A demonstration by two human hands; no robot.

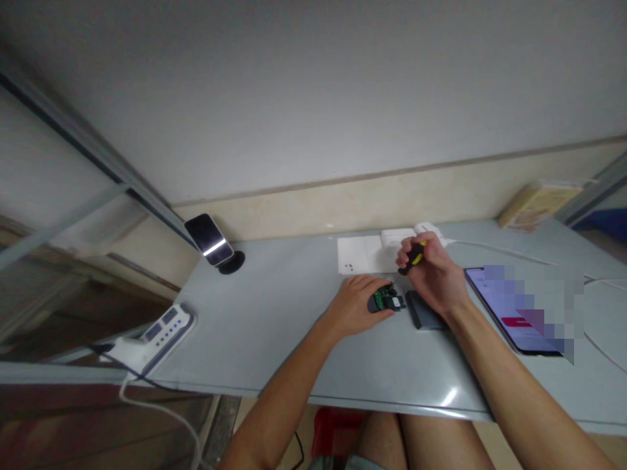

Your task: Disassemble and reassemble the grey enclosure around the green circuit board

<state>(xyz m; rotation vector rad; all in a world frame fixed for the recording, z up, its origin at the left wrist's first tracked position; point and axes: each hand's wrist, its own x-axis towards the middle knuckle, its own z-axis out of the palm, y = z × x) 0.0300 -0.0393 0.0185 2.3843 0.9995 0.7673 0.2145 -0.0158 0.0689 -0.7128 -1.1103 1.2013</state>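
Both hands work over the desk point(274, 326), well in from its near edge and about midway between its left and right ends.

The left hand point(360, 301) pinches a small dark device point(383, 301) between thumb and fingers: the thumb lies along the side towards the near edge, the fingers along the side towards the far edge. A green circuit board is exposed on the device. Whether the device touches the desk cannot be determined.

The right hand point(435, 274) is raised, its fingers curled tightly around a black-and-yellow tool handle point(418, 259). The working end of the tool cannot be made out.

A flat dark grey case point(422, 314) lies just right of the device, partly hidden by the right hand and forearm. Towards the far edge lies a white sheet point(361, 249) carrying several tiny dark pieces point(349, 267) at its near left corner. White objects point(398, 236) stand beside it, partly behind the right hand.

A large phone point(497, 303), screen lit, lies to the right of the right forearm. A yellowish box point(536, 205) occupies the far right corner. A second phone point(208, 238) leans on a round black stand point(232, 263) near the far left corner; a white power strip point(161, 333) sits at the left edge.
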